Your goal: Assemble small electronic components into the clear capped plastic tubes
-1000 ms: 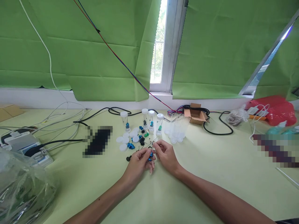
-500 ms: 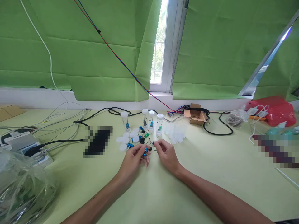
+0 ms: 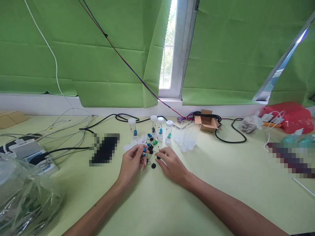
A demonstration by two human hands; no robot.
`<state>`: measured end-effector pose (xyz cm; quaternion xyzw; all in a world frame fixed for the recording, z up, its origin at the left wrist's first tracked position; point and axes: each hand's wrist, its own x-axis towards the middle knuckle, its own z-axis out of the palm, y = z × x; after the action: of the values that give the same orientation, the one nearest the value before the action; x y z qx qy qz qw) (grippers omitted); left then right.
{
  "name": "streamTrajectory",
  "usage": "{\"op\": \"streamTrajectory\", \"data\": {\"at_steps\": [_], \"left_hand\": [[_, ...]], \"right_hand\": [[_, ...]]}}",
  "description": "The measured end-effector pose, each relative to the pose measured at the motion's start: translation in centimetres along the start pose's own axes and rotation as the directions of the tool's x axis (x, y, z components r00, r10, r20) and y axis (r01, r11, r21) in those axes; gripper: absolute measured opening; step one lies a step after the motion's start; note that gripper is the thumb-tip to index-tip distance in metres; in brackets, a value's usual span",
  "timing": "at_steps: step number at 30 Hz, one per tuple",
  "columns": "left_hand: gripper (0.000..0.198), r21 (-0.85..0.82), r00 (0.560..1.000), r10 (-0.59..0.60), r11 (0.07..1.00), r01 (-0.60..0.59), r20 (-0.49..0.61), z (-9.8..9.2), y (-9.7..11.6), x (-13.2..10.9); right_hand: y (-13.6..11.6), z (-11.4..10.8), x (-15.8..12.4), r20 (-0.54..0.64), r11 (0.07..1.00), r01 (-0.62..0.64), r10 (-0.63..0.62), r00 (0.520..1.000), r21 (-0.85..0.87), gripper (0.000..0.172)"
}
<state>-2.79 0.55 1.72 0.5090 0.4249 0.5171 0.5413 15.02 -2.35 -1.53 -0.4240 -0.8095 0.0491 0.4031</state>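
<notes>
My left hand (image 3: 131, 163) is closed, pinching a small blue piece (image 3: 144, 149) with a thin metal pin standing up from it. To its right, my right hand (image 3: 171, 165) has its thumb and fingers bent around a small black piece (image 3: 158, 157) low over the table. Between the hands lies a round black piece (image 3: 153, 166). Just behind the fingers is a loose cluster of small black, blue and green pieces (image 3: 155, 143) with thin pins. Several clear tubes (image 3: 133, 131) with white caps stand behind it, holding similar pieces.
More clear tubes (image 3: 184, 146) lie right of the cluster, before an open cardboard box (image 3: 208, 124). White caps (image 3: 127, 147) lie partly behind my left hand. Cables, a power strip (image 3: 31, 152) and a plastic bag (image 3: 29, 200) occupy the left. A red bag (image 3: 299, 116) is at far right.
My left hand has shifted left with the blue piece. My right hand has come lower, its fingers now around a black piece. The round black piece shows between the hands.
</notes>
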Motion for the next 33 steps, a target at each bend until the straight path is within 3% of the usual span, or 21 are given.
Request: {"op": "streamTrajectory", "data": {"at_steps": [4, 7, 10, 15, 22, 33], "left_hand": [[0.039, 0.009, 1.0, -0.018, 1.0, 0.017, 0.009, 0.3, -0.1, -0.2], [0.04, -0.003, 0.999, -0.036, 0.999, 0.036, 0.002, 0.6, 0.1, -0.5], [0.04, -0.017, 0.999, -0.042, 0.999, 0.042, -0.001, 0.8, 0.1, -0.6], [0.039, -0.022, 0.999, -0.041, 0.999, 0.041, 0.002, 0.9, -0.1, -0.7], [0.04, -0.011, 0.999, -0.051, 0.999, 0.051, 0.016, 0.9, -0.2, -0.7], [0.041, 0.011, 0.998, -0.061, 0.998, 0.06, 0.016, 1.5, 0.2, -1.3]], "right_hand": [[-0.2, 0.1, -0.1, 0.048, 1.0, 0.024, -0.024, 0.999, -0.013, 0.018], [0.1, -0.2, -0.2, 0.018, 0.998, -0.02, 0.021, 1.0, -0.059, 0.017], [0.5, -0.7, -0.1, 0.024, 0.981, -0.089, 0.094, 0.995, -0.174, 0.013], [0.9, -1.6, -0.1, 0.142, 0.922, -0.102, 0.166, 0.976, -0.375, 0.007], [1.2, -1.5, 0.0, 0.202, 0.922, -0.081, 0.167, 0.965, -0.378, 0.009], [2.2, -1.5, 0.1, 0.216, 0.922, 0.026, 0.063, 0.974, -0.385, 0.015]]}}
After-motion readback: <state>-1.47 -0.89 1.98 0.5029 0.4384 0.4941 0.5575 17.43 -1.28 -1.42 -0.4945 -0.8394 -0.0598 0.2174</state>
